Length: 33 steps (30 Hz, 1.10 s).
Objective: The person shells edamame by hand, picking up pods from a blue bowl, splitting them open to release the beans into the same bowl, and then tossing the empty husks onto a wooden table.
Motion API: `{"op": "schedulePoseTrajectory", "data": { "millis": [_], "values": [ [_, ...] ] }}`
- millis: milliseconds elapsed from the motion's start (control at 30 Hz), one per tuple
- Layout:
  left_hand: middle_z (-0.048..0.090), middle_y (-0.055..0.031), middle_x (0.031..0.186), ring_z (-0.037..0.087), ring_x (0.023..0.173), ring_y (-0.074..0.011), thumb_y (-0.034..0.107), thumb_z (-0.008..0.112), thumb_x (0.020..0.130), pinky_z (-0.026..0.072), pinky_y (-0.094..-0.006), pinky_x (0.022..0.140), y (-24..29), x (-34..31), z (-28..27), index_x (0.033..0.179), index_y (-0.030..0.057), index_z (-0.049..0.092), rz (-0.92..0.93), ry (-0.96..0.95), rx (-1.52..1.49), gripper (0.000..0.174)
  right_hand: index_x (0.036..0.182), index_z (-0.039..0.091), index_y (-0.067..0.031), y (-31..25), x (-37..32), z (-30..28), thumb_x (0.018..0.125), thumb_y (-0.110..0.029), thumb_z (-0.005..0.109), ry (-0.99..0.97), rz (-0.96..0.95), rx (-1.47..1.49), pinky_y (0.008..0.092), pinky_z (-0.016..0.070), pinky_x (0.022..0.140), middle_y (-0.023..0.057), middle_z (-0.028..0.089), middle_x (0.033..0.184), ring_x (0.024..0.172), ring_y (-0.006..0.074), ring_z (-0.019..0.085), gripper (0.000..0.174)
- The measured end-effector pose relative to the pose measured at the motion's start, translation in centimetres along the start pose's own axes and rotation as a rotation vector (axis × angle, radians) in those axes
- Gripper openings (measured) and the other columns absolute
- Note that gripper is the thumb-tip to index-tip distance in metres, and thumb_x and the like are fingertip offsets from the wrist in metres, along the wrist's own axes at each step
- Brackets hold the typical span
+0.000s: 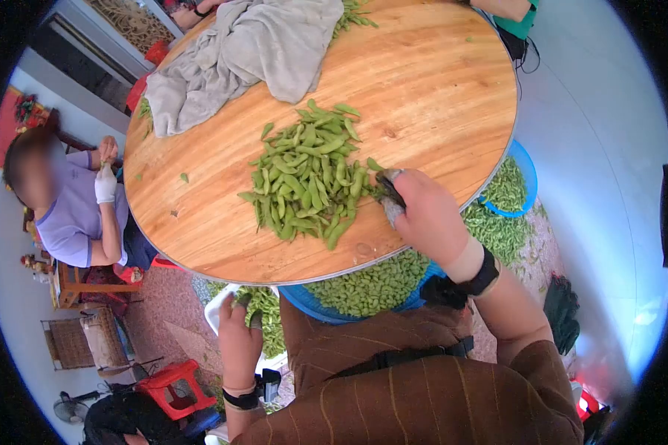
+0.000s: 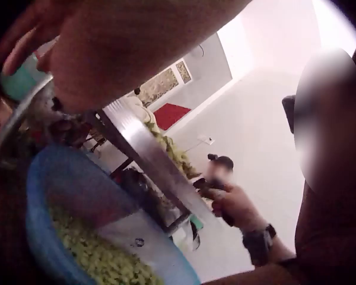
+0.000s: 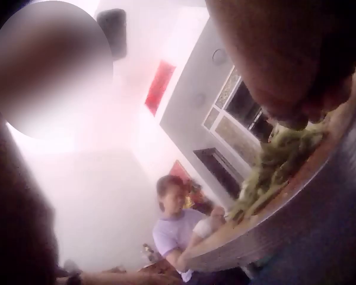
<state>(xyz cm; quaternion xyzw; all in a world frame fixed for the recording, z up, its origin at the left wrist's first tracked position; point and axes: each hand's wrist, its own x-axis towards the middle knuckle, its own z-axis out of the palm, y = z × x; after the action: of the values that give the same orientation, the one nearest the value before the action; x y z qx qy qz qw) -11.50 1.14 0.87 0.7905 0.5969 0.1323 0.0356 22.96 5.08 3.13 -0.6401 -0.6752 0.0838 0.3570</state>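
A heap of green soybean pods (image 1: 304, 174) lies on the round wooden table (image 1: 438, 81). My right hand (image 1: 427, 211), with dark coverings on its fingertips, reaches over the table edge to the heap's right side. A pod shows right by its fingertips; whether they grip it I cannot tell. In the right wrist view that hand (image 3: 285, 59) hangs over the heap, fingers bent down. Below the table edge, my left hand (image 1: 241, 341) hovers with loosely bent fingers over a white tub (image 1: 214, 311) of pods, holding nothing visible.
A blue basin (image 1: 293, 300) of shelled beans sits at my lap under the table rim. Another blue basin (image 1: 531, 174) stands right, beside pods on the floor (image 1: 497, 233). A grey cloth (image 1: 237, 52) covers the table's far side. A gloved person (image 1: 82, 200) sits left, near a red stool (image 1: 174, 386).
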Motion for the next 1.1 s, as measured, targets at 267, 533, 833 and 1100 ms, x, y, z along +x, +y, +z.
{"op": "schedulePoseTrajectory", "data": {
  "millis": [267, 533, 833, 1100],
  "values": [
    [0.061, -0.0186, 0.085, 0.061, 0.078, -0.0310, 0.004, 0.059, 0.079, 0.0482, -0.0340, 0.066, 7.6, 4.3, -2.1, 0.105, 0.0020, 0.062, 0.130, -0.330, -0.626, 0.026, 0.084, 0.055, 0.0002, -0.3, -1.3, -1.7, 0.069, -0.006, 0.059, -0.119, 0.094, -0.035, 0.0454, 0.0470, 0.065, 0.0212, 0.056, 0.076, 0.074, 0.0416, 0.056, 0.016],
    [0.065, -0.0028, 0.084, 0.060, 0.070, -0.0106, 0.010, 0.047, 0.094, 0.0472, -0.0231, 0.062, 14.5, 7.6, -0.2, 0.105, 0.0008, 0.059, -0.118, -0.980, -1.379, 0.019, 0.096, 0.063, -0.0066, -2.2, -4.7, -2.7, 0.086, -0.017, 0.064, -0.335, 0.625, 1.101, 0.0173, 0.0367, 0.046, -0.0053, 0.058, 0.072, 0.053, 0.0013, 0.047, 0.015],
    [0.063, -0.0028, 0.083, 0.058, 0.069, -0.0093, 0.006, 0.048, 0.091, 0.0474, -0.0222, 0.064, 13.8, 6.0, 1.2, 0.103, 0.0015, 0.058, -0.173, -0.603, -1.404, 0.015, 0.111, 0.053, -0.0020, -2.5, -6.6, -1.9, 0.084, -0.011, 0.058, -0.224, 0.147, 0.643, 0.0397, 0.0490, 0.066, 0.0194, 0.061, 0.085, 0.077, 0.0370, 0.063, 0.029],
    [0.061, -0.0053, 0.080, 0.056, 0.067, -0.0111, -0.004, 0.048, 0.084, 0.0466, -0.0260, 0.060, 13.6, 5.9, 2.2, 0.097, -0.0004, 0.058, 0.264, -0.319, -0.870, 0.016, 0.108, 0.053, -0.0029, -2.1, -6.8, -2.0, 0.081, -0.010, 0.057, -0.415, 0.213, 0.752, 0.0355, 0.0478, 0.061, 0.0143, 0.062, 0.077, 0.071, 0.0276, 0.064, 0.028]
  ]
}}
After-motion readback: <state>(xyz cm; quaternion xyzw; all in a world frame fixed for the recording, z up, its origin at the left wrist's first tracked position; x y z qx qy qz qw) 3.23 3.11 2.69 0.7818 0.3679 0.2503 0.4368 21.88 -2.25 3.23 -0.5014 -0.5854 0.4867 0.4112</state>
